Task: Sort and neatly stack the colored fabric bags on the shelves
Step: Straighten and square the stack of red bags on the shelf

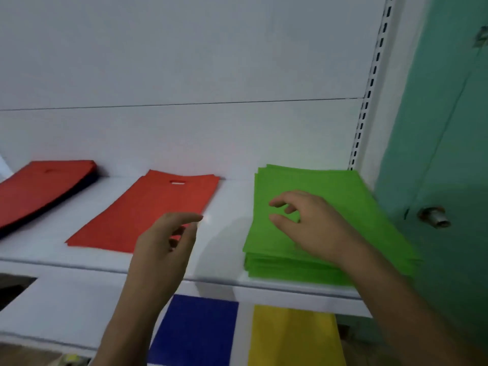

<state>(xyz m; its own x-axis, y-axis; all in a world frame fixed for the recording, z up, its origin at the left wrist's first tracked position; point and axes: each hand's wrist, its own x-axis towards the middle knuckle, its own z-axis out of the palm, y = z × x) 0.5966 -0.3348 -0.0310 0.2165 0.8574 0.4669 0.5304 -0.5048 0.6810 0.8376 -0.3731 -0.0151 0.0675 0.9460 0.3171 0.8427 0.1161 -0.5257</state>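
A thick stack of green bags (pixel 343 207) lies at the right end of the upper white shelf (pixel 227 233). My right hand (pixel 309 223) hovers over that stack, fingers spread and curled, holding nothing. A flat orange-red bag (pixel 137 215) with a cut-out handle lies in the middle of the shelf. My left hand (pixel 163 249) floats above its near right corner, fingers apart and empty. A red stack over dark bags (pixel 39 191) lies at the far left. On the lower shelf are a blue stack (pixel 198 331) and a yellow stack (pixel 293 336).
A white back panel rises behind the shelf, with a slotted upright rail (pixel 369 101) at the right. Beyond it stands a teal door or wall (pixel 449 128) with a metal knob (pixel 434 216). A dark gap (pixel 13 286) opens at the lower left.
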